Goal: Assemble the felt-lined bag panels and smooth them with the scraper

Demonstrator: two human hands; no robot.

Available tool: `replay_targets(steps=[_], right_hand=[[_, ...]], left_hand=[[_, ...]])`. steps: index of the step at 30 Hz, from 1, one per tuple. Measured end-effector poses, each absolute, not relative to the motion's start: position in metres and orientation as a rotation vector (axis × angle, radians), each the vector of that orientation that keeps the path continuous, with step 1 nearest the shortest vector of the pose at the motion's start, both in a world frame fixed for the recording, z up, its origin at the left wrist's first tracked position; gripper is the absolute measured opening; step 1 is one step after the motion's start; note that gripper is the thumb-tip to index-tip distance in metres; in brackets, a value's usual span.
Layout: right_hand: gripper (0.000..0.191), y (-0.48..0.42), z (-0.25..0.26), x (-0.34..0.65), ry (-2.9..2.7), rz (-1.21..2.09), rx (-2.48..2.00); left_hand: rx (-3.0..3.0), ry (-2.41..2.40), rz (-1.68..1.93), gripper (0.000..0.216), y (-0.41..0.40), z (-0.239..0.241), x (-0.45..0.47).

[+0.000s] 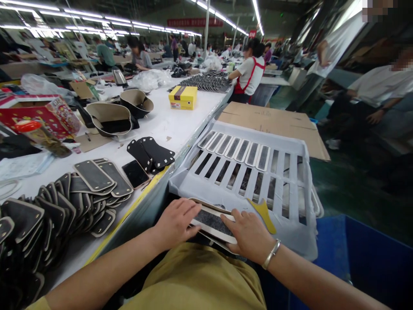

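A dark grey panel with a pale border (pixel 213 221) lies close to my body, at the near edge of a slatted tray (pixel 206 189) covered in pale grey. Its left end is gripped by my left hand (pixel 177 223), fingers across the top. My right hand (pixel 251 234), with a bracelet at the wrist, grips the right end. More pale layers show beneath the panel; I cannot tell whether they are attached. Several similar small panels (pixel 231 148) lie in a row on the tray's far slats. A yellow curved piece (pixel 263 215) rests on the tray beside my right hand.
To the left, the white table (pixel 155 122) carries heaps of dark pale-edged panels (pixel 61 206), a phone (pixel 135 174), black cut pieces (pixel 155 153) and a yellow box (pixel 183 98). Cardboard (pixel 274 125) lies beyond the tray; a blue bin (pixel 332 241) stands right. Other people work farther off.
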State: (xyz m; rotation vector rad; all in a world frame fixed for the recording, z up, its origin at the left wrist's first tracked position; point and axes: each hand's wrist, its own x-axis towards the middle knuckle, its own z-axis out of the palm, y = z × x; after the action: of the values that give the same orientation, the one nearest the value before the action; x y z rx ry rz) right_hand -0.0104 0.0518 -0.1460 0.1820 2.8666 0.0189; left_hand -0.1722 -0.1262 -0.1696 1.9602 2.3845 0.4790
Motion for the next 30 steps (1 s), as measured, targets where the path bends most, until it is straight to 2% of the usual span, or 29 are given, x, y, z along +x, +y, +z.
replay_targets(steps=[2, 5, 7, 9, 11, 13, 15, 17, 21, 23, 25, 30], right_hand=[[0.07, 0.051, -0.147, -0.01, 2.879, 0.0, 0.193], [0.069, 0.053, -0.144, -0.008, 2.871, -0.073, 0.222], [0.078, 0.06, -0.138, -0.006, 2.833, -0.275, 0.23], [0.09, 0.074, -0.131, 0.0, 2.775, -0.643, 0.293], [0.079, 0.091, -0.126, 0.006, 2.687, -1.0, 0.492], [0.05, 0.106, -0.125, 0.013, 2.541, -1.233, 0.72], [0.031, 0.114, -0.128, 0.018, 2.333, -1.425, 0.859], [0.027, 0.115, -0.132, 0.022, 2.138, -1.63, 0.947], [0.035, 0.111, -0.136, 0.033, 1.92, -1.97, 1.179], [0.035, 0.11, -0.137, 0.042, 1.734, -2.062, 1.157], [0.034, 0.109, -0.139, 0.047, 1.621, -2.014, 1.048], [0.025, 0.102, -0.151, 0.041, 1.723, -1.883, 1.164]], left_hand=[[2.235, 2.133, 0.394, 0.044, -0.126, -0.175, -0.16], [2.285, 2.059, 0.17, 0.022, -0.121, -0.19, -0.152], [2.287, 2.061, 0.099, 0.018, -0.119, -0.198, -0.154], [2.328, 1.993, 0.087, 0.02, -0.119, -0.202, -0.159], [2.371, 1.933, 0.091, 0.021, -0.12, -0.203, -0.164], [2.402, 1.9, 0.101, 0.021, -0.121, -0.203, -0.167], [2.416, 1.884, 0.112, 0.019, -0.121, -0.202, -0.169], [2.414, 1.871, 0.113, 0.017, -0.12, -0.201, -0.17], [2.4, 1.854, 0.14, 0.018, -0.118, -0.201, -0.173], [2.39, 1.85, 0.152, 0.019, -0.118, -0.202, -0.175], [2.385, 1.841, 0.149, 0.02, -0.119, -0.202, -0.177], [2.427, 1.79, 0.096, 0.014, -0.118, -0.198, -0.18]])
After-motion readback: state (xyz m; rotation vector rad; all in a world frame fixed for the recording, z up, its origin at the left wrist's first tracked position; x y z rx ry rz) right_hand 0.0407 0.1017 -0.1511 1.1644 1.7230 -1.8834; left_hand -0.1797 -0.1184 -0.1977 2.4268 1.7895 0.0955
